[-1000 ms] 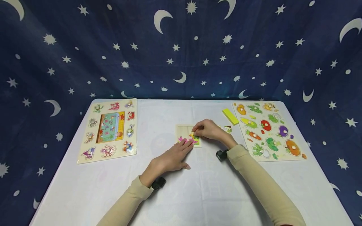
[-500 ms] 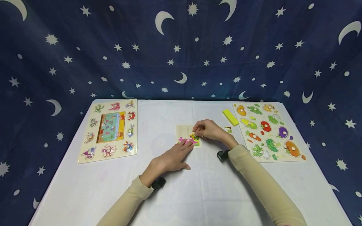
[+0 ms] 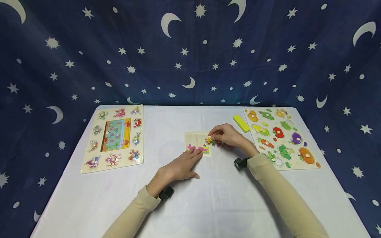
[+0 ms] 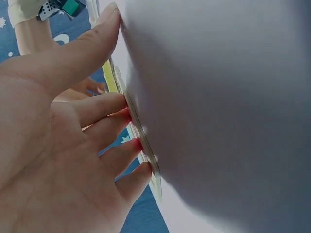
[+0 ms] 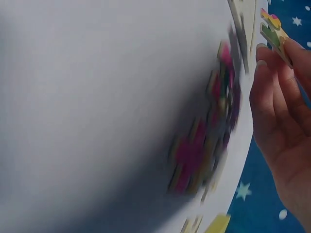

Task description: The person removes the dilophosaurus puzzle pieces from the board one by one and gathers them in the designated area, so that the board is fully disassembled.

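Observation:
A small wooden puzzle tray (image 3: 190,136) lies mid-table, its near row filled with pink and green jigsaw pieces (image 3: 206,150). My left hand (image 3: 180,167) lies across the near edge of it with fingers extended, fingertips resting on the pieces. In the left wrist view those fingertips (image 4: 142,171) meet the tray's edge. Thumb and fingers of my right hand (image 3: 227,135) pinch a yellow and green jigsaw piece (image 5: 275,36) at the tray's right side. Below that hand, several loose pink jigsaw pieces (image 5: 189,153) lie on the white cloth, blurred in the right wrist view.
On the left is a sea-animal peg puzzle board (image 3: 138,132); a vegetable peg puzzle board (image 3: 278,152) lies to the right. Beside the latter is a yellow block (image 3: 241,123). A dark blue curtain (image 3: 148,76) with moons and stars hangs behind the table.
My right hand has moved right, taking the yellow and green jigsaw piece away from its spot above the near row in the tray. The left hand has stayed in place.

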The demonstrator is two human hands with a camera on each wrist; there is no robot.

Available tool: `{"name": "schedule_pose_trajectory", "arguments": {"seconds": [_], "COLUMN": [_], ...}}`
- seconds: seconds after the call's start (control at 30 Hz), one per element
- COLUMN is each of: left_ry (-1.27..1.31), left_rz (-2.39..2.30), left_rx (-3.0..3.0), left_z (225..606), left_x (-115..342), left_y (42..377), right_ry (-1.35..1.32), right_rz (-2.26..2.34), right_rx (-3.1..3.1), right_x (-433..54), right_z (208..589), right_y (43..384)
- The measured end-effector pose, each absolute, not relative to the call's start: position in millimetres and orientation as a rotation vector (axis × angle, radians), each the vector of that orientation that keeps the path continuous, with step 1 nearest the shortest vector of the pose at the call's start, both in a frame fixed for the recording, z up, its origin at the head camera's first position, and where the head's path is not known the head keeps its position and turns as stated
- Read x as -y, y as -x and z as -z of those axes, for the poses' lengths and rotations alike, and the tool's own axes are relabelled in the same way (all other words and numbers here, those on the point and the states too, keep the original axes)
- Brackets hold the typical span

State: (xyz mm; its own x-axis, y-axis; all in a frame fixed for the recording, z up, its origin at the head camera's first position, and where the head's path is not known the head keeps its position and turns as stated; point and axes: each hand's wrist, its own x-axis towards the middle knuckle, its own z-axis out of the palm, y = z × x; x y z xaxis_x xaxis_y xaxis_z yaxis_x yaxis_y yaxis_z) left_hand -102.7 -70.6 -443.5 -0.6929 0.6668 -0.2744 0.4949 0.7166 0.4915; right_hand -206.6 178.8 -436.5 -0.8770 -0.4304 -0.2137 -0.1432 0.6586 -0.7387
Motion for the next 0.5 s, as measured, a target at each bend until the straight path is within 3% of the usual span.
{"name": "schedule_pose_trajectory", "arguments": {"seconds": [0.5], "left_ry": [-0.890], "left_rz": [-0.575], "left_rx": [-2.476], "left_z": [440.0], "left_x": [69.7], "left_y": [100.0], "right_ry": [0.366], "right_rz": [1.099], "right_rx": [-2.571], "right_x": [-243.7], "right_z": [429.7], "right_y": [191.2]}}
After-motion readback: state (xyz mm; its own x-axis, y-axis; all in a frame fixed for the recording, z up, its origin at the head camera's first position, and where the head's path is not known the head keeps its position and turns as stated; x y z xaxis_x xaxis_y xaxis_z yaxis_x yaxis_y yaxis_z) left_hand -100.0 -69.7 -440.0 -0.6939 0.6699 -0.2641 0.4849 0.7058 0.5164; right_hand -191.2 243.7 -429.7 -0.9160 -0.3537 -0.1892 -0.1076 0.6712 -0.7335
